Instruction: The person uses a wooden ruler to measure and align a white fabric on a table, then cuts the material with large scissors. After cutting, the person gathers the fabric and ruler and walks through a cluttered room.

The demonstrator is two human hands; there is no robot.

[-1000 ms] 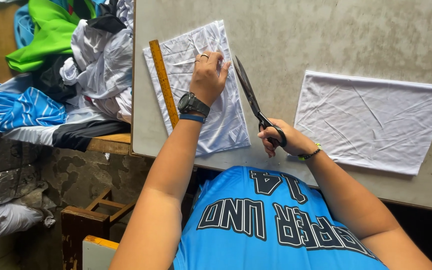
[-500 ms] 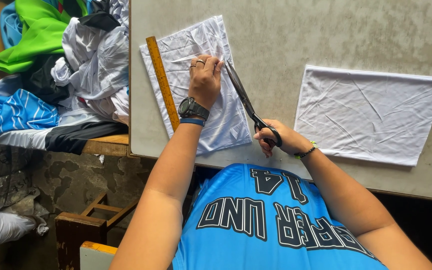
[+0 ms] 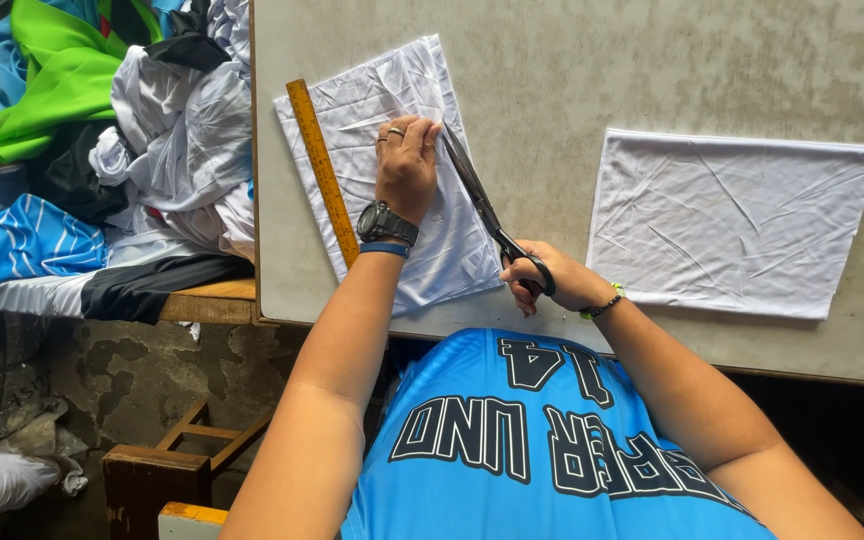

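At the far left, well apart from the fingers, a heap of clothes (image 3: 122, 150) in green, blue, white and black spills over a wooden bench edge; its white folds lie just beside the table (image 3: 652, 70) and could slide onto the work. A wooden ruler (image 3: 322, 170) lies on the left edge of the folded white cloth (image 3: 372, 110), just left of the left hand (image 3: 407, 165). That hand presses flat on the cloth, fingers together and slightly curled, wearing a watch and rings.

Right beside those fingers run the scissors (image 3: 487, 215), blades close to the fingertips and along the cloth's right edge. The right hand (image 3: 547, 280) has its fingers clamped through the handles. The risk, as I judge it, is a nick to the left fingertips if the blades close while the hand sits this near, or a crooked cut if the thin, creased cloth slips under the palm.

Further right, well apart, a second white cloth (image 3: 737, 225) lies flat on the table, out of the way.
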